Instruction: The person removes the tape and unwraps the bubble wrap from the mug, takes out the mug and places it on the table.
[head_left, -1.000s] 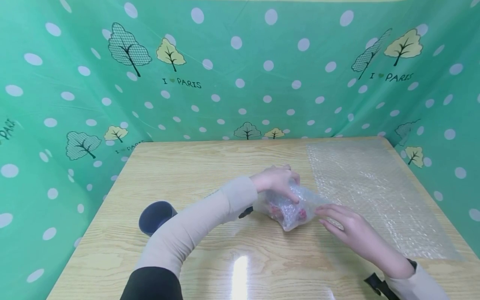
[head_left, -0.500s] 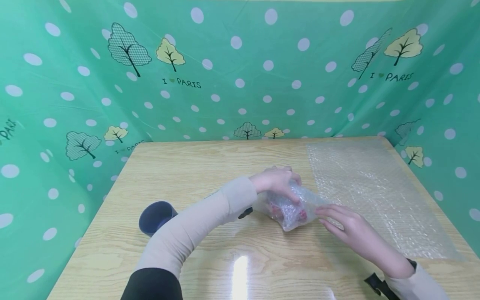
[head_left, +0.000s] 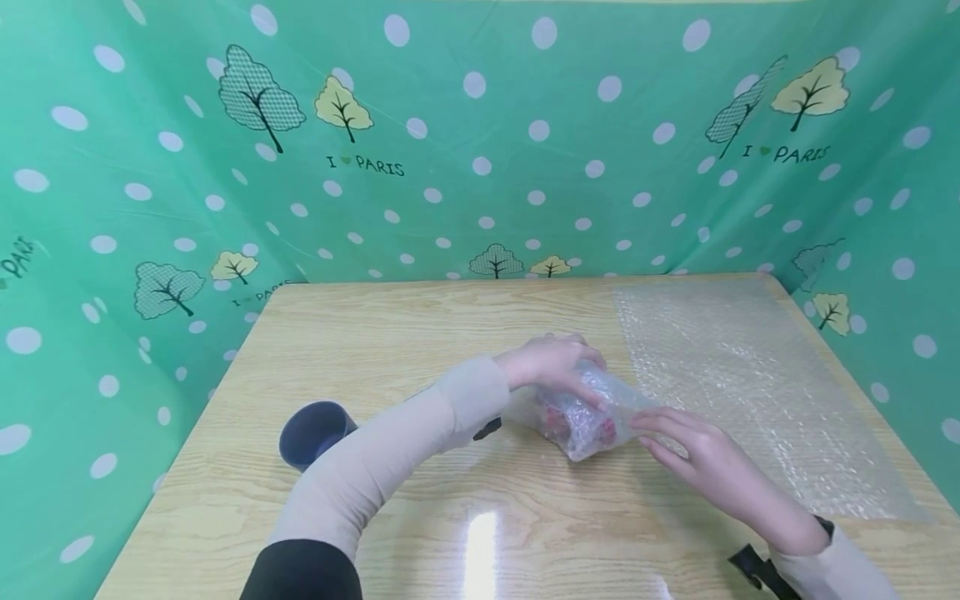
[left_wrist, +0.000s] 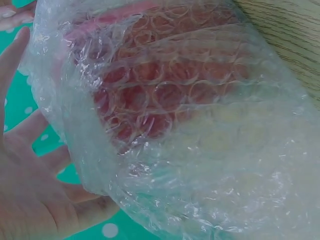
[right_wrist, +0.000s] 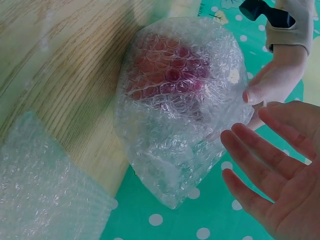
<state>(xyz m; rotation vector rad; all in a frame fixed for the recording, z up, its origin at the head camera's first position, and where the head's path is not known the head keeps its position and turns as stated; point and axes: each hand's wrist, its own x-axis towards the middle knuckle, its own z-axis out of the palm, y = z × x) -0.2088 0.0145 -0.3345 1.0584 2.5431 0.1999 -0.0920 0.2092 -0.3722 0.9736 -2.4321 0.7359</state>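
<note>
A bubble-wrapped bundle (head_left: 577, 433) lies near the middle of the table, with something reddish-pink showing through the clear plastic. My left hand (head_left: 551, 364) holds it from above, fingers over the far side and thumb along the near side. The left wrist view gives a close look at the layered bubble wrap (left_wrist: 165, 95), its contents blurred by the bubbles. From the right, my right hand (head_left: 705, 454) reaches in with fairly straight fingers, fingertips right at the bundle's loose end and thumb held apart. In the right wrist view those fingers (right_wrist: 265, 165) are spread beside the wrap.
A flat sheet of bubble wrap (head_left: 750, 392) covers the right side of the wooden table (head_left: 420, 325). On the left stands a dark blue cup (head_left: 315, 433), partly behind my left forearm. A green dotted curtain (head_left: 450, 192) hangs behind and beside the table.
My left hand and the bundle have shifted very slightly to the right. The right hand stays at the loose end.
</note>
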